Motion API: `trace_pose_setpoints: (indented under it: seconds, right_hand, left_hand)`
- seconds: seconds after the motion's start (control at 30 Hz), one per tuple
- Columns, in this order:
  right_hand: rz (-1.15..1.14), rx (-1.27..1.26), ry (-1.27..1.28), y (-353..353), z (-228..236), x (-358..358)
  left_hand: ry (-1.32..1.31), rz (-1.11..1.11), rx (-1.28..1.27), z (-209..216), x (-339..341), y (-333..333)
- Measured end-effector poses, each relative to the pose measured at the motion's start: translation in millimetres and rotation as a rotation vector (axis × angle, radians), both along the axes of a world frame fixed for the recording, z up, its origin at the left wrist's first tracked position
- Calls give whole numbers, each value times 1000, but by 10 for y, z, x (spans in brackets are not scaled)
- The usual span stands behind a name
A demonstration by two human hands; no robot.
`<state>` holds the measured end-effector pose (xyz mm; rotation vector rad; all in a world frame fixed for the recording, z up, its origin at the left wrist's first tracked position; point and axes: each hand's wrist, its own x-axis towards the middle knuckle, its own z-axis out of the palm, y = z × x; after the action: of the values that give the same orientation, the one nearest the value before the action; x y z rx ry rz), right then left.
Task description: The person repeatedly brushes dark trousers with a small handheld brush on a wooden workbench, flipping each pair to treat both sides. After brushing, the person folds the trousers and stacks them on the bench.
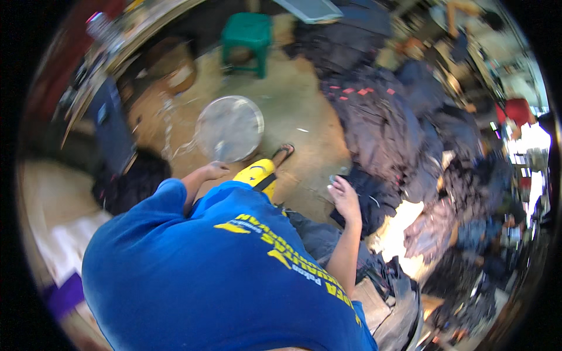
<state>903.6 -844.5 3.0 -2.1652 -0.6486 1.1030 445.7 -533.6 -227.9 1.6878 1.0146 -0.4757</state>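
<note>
My left hand [217,169] hangs low beside my yellow legwear [256,174], just nearer than a round pale disc-like top [230,128]. Its fingers are blurred, and nothing shows in them. Farther right, my right hand [344,196] is raised over the floor with its fingertips brought together. At those tips is a small grey-green object [333,178], too smeared to name. Dark cloth [370,202] lies just right of this hand, apart from it. One sandalled foot [285,153] shows beyond my blue shirt.
A green plastic stool [246,41] stands ahead on the concrete floor [298,96]. Large heaps of dark garments [380,123] fill the right side, some with red tags. A dark blue panel [111,126] leans at the left. Another person [462,17] is at the far right.
</note>
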Motion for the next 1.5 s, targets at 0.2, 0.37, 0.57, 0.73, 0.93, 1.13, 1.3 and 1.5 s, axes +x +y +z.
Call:
trace_pose_setpoints:
  seconds: [0.2, 0.37, 0.57, 0.73, 0.93, 1.13, 1.3, 1.5]
  right_hand:
    - [278, 69, 77, 440, -330, -1399]
    - [668, -27, 176, 730, -675, -2748]
    - [1260, -233, -122, 1319, -1059, -4390]
    - [1563, -266, -374, 2059, -1158, -6135]
    - [1416, -186, -21, 2619, -809, -7973]
    - [1556, -288, -121, 3379, -818, -8727]
    - [1612, -256, -92, 4368, -1131, -9408]
    - [1381, -311, 404, 5121, -1643, -10265]
  left_hand:
    - [81, 395, 109, 269, -1905, -849]
    - [117, 847, 165, 288, -3628, -1590]
    - [121, 1194, 160, 174, -5450, -2957]
    - [145, 1419, 97, 12, -6945, -3873]
    - [320, 1176, 61, -120, -8179, -3614]
    - [430, 979, 42, -151, -8756, -1967]
    - [529, 1023, 222, -101, -8785, -469]
    - [766, 639, 435, -574, -9109, 748]
